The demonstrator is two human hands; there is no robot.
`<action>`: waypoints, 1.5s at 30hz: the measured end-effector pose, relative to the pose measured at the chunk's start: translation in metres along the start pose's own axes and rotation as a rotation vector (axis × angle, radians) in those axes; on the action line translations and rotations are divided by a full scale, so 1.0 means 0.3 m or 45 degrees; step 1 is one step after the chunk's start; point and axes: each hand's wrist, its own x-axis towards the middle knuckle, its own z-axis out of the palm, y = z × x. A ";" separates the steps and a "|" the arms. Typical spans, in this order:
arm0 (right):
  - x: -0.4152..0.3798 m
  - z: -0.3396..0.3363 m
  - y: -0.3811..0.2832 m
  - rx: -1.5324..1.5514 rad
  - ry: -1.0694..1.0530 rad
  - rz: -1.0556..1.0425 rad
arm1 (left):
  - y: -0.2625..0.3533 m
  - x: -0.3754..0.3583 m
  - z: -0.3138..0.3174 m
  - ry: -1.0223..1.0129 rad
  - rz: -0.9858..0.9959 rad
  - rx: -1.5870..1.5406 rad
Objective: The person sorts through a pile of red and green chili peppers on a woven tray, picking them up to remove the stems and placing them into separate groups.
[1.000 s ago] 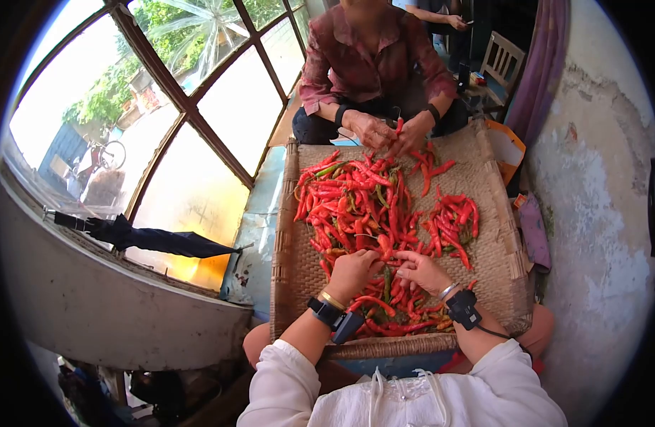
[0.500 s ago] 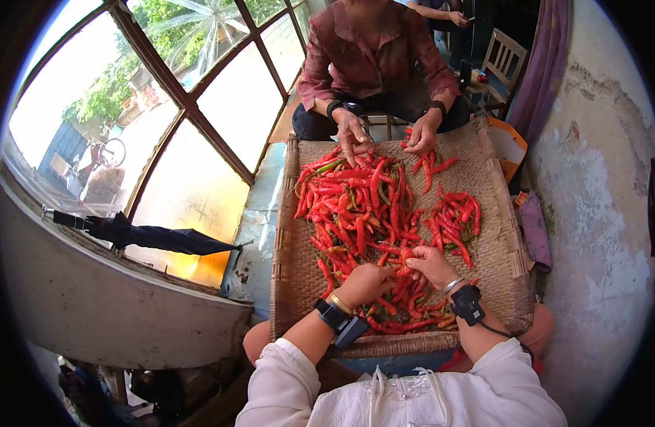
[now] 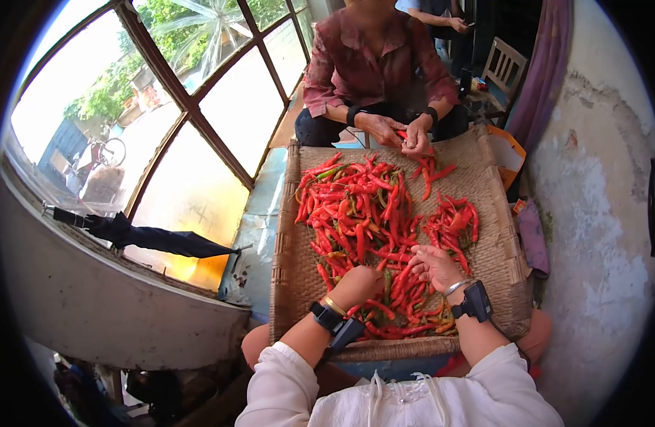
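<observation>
A large heap of red chili peppers (image 3: 356, 203), a few of them green or orange, lies on a woven tray (image 3: 494, 285) in front of me. My left hand (image 3: 357, 286) is closed at the heap's near side, with the orange-red end of a chili pepper (image 3: 381, 264) at its fingertips; the rest is hidden. My right hand (image 3: 437, 267) hovers over the near peppers, fingers loosely apart, with nothing visible in them. Beyond it lies a smaller pile of chili peppers (image 3: 452, 224).
Across the tray a person in a dark red shirt (image 3: 373, 64) holds a red pepper in both hands (image 3: 405, 135), above a few loose peppers (image 3: 432, 171). A folded umbrella (image 3: 164, 238) rests by the window at left. A rough wall (image 3: 598, 185) stands at right.
The red pepper in my right hand has left it, and that hand has opened and shifted slightly right. My left hand has drawn back left. The other person's hands have come together.
</observation>
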 end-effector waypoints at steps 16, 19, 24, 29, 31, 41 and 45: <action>-0.038 0.118 0.019 -0.867 -0.320 0.051 | 0.071 0.021 -0.023 0.420 -0.167 -0.967; -0.009 0.063 0.016 -0.365 -0.232 -0.079 | 0.071 0.010 -0.042 0.197 -0.205 -0.858; -0.016 -0.044 -0.087 0.100 0.077 -0.280 | 0.042 0.001 -0.030 0.110 -0.189 -0.248; 0.006 -0.093 -0.088 0.588 0.463 -0.391 | 0.015 -0.008 -0.012 0.136 -0.301 -0.014; 0.003 -0.058 -0.045 0.065 0.412 -0.288 | 0.019 -0.013 -0.010 0.088 -0.333 0.041; -0.002 0.086 0.096 -1.497 -0.301 -0.448 | -0.039 -0.038 0.049 -0.023 -0.167 0.266; -0.004 0.081 0.104 -1.662 -0.409 -0.601 | -0.044 -0.032 0.039 -0.051 -0.153 0.342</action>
